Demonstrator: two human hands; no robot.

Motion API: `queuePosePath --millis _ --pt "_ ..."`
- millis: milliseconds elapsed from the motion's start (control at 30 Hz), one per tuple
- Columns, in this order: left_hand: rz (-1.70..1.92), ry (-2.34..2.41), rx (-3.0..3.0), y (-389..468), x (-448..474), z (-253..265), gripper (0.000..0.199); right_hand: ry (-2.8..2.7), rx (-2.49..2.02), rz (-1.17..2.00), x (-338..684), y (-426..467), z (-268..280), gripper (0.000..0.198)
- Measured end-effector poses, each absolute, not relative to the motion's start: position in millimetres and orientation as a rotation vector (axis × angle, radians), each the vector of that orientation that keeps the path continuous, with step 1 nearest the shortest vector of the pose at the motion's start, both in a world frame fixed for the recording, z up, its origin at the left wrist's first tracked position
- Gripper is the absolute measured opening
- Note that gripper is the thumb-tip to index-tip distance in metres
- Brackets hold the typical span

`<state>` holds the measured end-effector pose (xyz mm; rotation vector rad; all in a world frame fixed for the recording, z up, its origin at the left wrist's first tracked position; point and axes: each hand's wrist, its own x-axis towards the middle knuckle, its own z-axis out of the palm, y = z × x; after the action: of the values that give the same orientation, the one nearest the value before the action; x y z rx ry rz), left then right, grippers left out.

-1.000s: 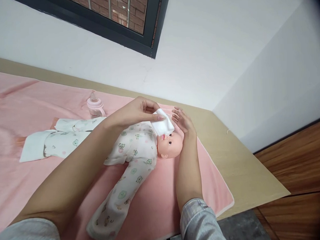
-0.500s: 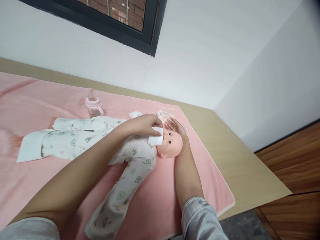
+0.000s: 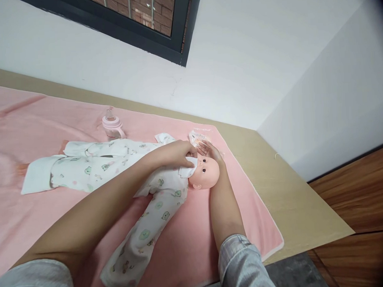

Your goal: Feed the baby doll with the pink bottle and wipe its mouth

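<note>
A baby doll (image 3: 204, 177) lies on its back, head to the right, in a white printed suit (image 3: 116, 166). My left hand (image 3: 181, 153) pinches a white wipe (image 3: 189, 168) against the doll's lower face, so its mouth is covered. Beyond the doll's head, my right hand (image 3: 211, 150) rests palm up with the fingers loosely spread, its wrist alongside the crown. A small white and orange packet (image 3: 196, 138) lies just behind those fingers. One sleeve of the suit stretches toward me between my forearms.
A pink blanket (image 3: 183, 241) covers much of the tan tabletop (image 3: 262, 174). Near the doll's legs stands a pink baby bottle (image 3: 112, 125) with a handle. A white wall with a dark window frame (image 3: 182, 34) rises behind, and wooden panels (image 3: 365, 195) stand at the right.
My left hand has shifted slightly right and down, and the wipe now sits tilted closer over the doll's mouth. My right hand stays almost where it was.
</note>
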<state>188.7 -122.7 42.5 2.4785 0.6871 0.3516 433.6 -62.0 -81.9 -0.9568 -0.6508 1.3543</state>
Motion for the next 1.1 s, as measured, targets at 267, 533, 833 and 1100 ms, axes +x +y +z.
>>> queuePosePath --millis 267,533,833,1100 --pt "0.380 0.701 2.510 -123.6 185.5 45.1 0.004 -0.690 -0.996 1.344 431.7 -64.6 -77.2 0.024" --pt "0.396 0.758 2.550 -123.4 185.6 46.1 0.004 -0.704 -1.000 1.352 433.3 -62.5 -81.3 0.025" --pt "0.456 0.786 2.594 -119.6 186.7 41.3 0.016 -0.733 -1.019 1.335 432.2 -63.7 -77.2 0.021" --pt "0.536 0.848 2.631 -111.1 189.3 28.0 0.031 -0.777 -1.045 1.294 435.4 -59.6 -80.6 0.025"
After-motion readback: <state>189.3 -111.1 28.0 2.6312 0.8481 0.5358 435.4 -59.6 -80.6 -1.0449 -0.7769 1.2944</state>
